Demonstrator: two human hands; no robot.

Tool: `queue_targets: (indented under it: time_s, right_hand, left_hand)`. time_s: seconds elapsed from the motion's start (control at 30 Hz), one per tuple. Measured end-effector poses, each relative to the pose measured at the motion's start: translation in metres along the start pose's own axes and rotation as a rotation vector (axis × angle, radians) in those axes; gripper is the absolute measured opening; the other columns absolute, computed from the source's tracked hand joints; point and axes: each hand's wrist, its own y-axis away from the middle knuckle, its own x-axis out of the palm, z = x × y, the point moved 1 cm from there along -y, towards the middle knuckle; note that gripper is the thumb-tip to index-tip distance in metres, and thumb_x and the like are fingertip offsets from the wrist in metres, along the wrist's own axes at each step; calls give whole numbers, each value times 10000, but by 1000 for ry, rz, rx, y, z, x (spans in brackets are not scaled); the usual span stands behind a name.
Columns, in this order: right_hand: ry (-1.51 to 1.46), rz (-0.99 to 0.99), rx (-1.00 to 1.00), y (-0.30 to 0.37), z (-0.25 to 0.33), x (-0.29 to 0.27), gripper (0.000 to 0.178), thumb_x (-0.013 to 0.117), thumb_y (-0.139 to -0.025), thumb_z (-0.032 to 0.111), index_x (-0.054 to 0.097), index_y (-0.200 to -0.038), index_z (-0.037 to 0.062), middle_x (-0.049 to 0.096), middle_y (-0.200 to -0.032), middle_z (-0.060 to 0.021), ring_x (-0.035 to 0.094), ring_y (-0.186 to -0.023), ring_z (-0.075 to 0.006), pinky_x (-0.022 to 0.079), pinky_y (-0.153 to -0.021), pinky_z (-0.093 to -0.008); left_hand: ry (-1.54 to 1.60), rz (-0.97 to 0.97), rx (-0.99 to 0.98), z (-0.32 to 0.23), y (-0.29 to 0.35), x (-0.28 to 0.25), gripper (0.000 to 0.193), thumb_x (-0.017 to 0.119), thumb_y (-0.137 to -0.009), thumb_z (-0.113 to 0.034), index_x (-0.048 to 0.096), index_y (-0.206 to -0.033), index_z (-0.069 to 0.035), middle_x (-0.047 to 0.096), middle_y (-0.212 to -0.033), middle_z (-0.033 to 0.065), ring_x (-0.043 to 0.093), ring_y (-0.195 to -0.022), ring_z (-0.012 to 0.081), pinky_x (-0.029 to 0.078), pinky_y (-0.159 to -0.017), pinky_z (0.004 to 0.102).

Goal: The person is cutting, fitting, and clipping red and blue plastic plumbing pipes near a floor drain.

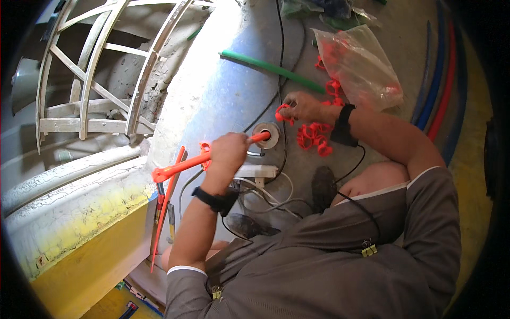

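Note:
My left hand [228,153] is wrapped round an orange-red plastic pipe [183,167]. One end of the pipe lies at the hole of a round, pale ring-shaped thing [273,129]; whether it goes inside, I cannot tell. An orange-red clip [204,151] sits on the pipe left of that hand. Between the fingers of my right hand [304,106] is an orange-red pipe clip [281,112]. Just below that hand, several similar clips [313,136] lie heaped on the floor.
A clear plastic bag [361,66] with more clips is at upper right, beside a green pipe [271,69]. A white power strip [257,171] and cables lie near my feet. A slatted pale frame [85,80] stands at left. Blue and red pipes [443,80] run along the right.

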Motion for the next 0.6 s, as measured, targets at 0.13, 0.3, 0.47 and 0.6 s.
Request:
queue_targets:
  time_s: [0.13,0.3,0.47,0.6]
  right_hand:
    - [-74,35,42,0,-6,1,327,684,-851,243,623,-1011,-36,646,-777,-69,589,-654,-119,491,-591,-276]
    - [-4,95,-1,-3,-4,2,304,687,-840,263,670,-948,-21,641,-739,-52,586,-641,-116,493,-587,-272]
    - [8,106,30,1,1,2,291,680,-853,245,669,-952,-29,626,-756,-46,578,-665,-113,509,-624,-274]
    - [-25,90,84,-2,-6,2,296,686,-848,243,670,-955,-32,638,-775,-54,583,-670,-110,510,-618,-271]
  left_hand:
    - [241,92,-147,24,18,-18,314,497,-904,-366,712,-918,-138,673,-845,151,648,-791,339,506,-709,437]
    - [385,203,-171,42,22,4,355,458,-925,-390,694,-954,-126,661,-857,169,628,-845,361,486,-749,445]
    - [419,204,-113,44,20,14,357,410,-950,-365,592,-944,-58,638,-817,197,610,-827,391,471,-732,474]
    - [311,169,-123,19,20,-2,332,413,-953,-343,527,-955,-31,635,-821,209,616,-791,393,479,-690,481]
